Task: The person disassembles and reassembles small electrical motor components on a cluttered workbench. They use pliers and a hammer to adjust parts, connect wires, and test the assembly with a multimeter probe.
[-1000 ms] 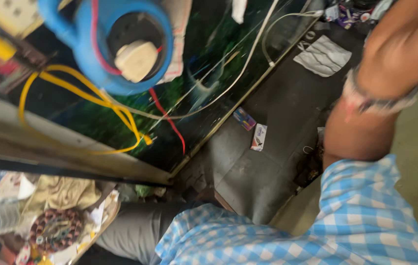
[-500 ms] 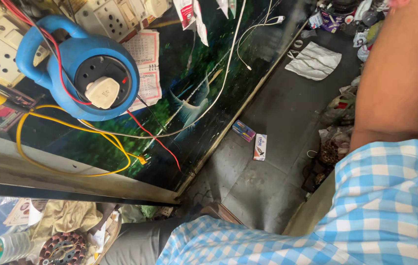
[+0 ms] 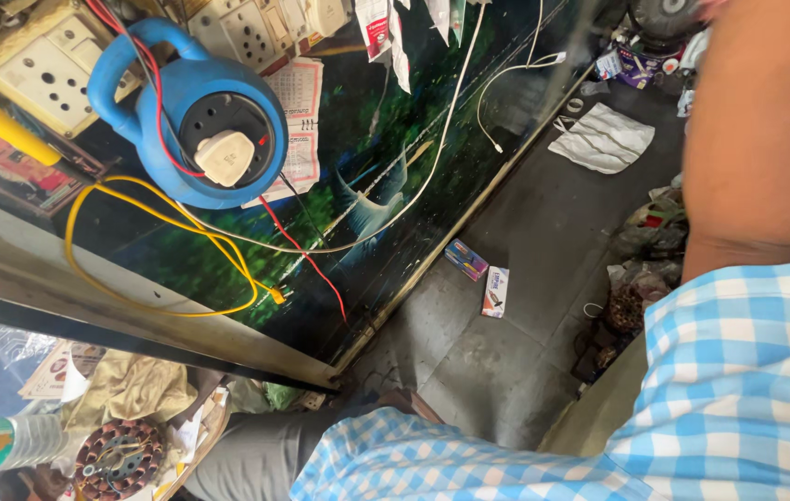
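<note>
Neither of my hands shows in the head view. My bare right forearm [image 3: 766, 139] fills the upper right and runs out of the top edge, so the hand is hidden. Its blue and white checked sleeve [image 3: 738, 371] covers the lower right. On the workbench at the upper left lies a blue cable reel [image 3: 186, 116] with a white plug [image 3: 223, 156] pushed into its socket. A yellow wire [image 3: 159, 232] loops below the reel. A thin red wire [image 3: 307, 255] and a white cable [image 3: 432, 176] trail across the dark green bench top [image 3: 367, 213].
White switchboards [image 3: 43, 65] sit at the bench's far end. On the grey floor [image 3: 506, 362] lie two small boxes [image 3: 480, 276] and a white cloth [image 3: 602, 137]. Clutter stands at the right [image 3: 641, 269]. A copper-wound motor stator [image 3: 117, 459] and rags lie at the lower left.
The view has shifted, so the reel sits lower and further right in the frame. My right wrist with its watch, seen a second ago, has gone out of the top edge.
</note>
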